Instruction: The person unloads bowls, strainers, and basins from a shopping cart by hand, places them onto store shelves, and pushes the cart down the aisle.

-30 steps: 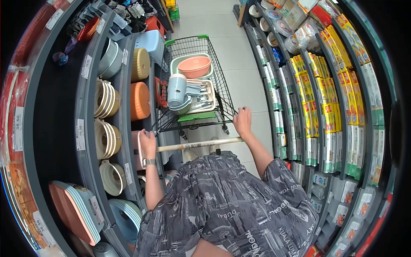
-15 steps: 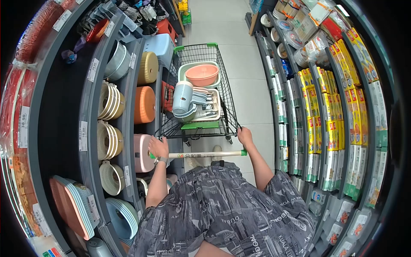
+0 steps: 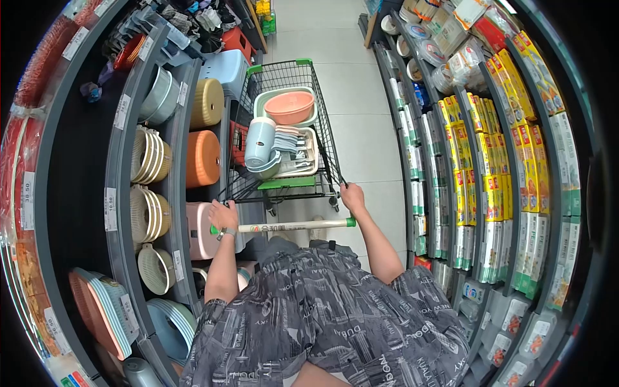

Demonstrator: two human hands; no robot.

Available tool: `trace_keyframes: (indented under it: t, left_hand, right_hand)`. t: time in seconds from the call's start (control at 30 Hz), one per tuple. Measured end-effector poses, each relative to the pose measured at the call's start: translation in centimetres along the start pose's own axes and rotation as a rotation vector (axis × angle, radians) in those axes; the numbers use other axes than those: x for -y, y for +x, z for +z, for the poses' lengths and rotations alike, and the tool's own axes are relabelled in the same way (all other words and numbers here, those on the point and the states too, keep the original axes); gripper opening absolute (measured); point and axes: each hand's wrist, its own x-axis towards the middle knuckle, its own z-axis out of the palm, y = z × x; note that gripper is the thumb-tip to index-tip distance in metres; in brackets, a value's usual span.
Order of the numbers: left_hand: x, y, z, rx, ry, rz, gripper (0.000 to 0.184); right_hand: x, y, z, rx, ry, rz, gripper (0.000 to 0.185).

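A black wire shopping cart (image 3: 327,135) with green trim stands in front of me, its white handle bar (image 3: 293,226) crossing just ahead of my waist. My left hand (image 3: 224,216) wears a wristwatch and is closed on the cart's side frame by the bar's left end. On the other side, my right hand (image 3: 353,197) wraps round the frame beyond the bar's right end. Inside the cart lie a pink basin (image 3: 289,108) in a pale green one (image 3: 260,106), a light-blue lidded jug (image 3: 260,143), a grey-blue scoop-like vessel (image 3: 265,169) and a white tray (image 3: 313,151) holding several hangers or utensils.
Shelves line both sides of the aisle. Nearest on the left are an orange stool (image 3: 204,158), a pink stool (image 3: 198,229) and stacked beige colanders (image 3: 150,213). Yellow boxes (image 3: 496,193) fill the right shelves. Pale floor tiles (image 3: 367,129) run ahead.
The cart, both hands and the shelves all appear shifted left in the view, as my head has turned slightly right. Both hands keep their hold on the cart.
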Motion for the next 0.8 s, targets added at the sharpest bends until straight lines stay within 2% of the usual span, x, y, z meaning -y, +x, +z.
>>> trace_keyframes:
  t: [0.67, 0.73, 0.8]
  left_hand:
    - [-2.4, 3.9, 0.3, -0.102, -0.117, 0.06, 0.05]
    - [-3.0, 4.2, 0.0, -0.111, -0.104, 0.052, 0.05]
    - [-3.5, 4.4, -1.0, -0.131, -0.126, 0.035, 0.049]
  right_hand:
    - [0.7, 5.1, 0.0, -0.014, -0.01, 0.034, 0.04]
    - [-0.2, 6.2, 0.3, 0.064, 0.081, 0.113, 0.04]
    - [0.2, 6.5, -0.2, 0.074, 0.064, 0.096, 0.04]
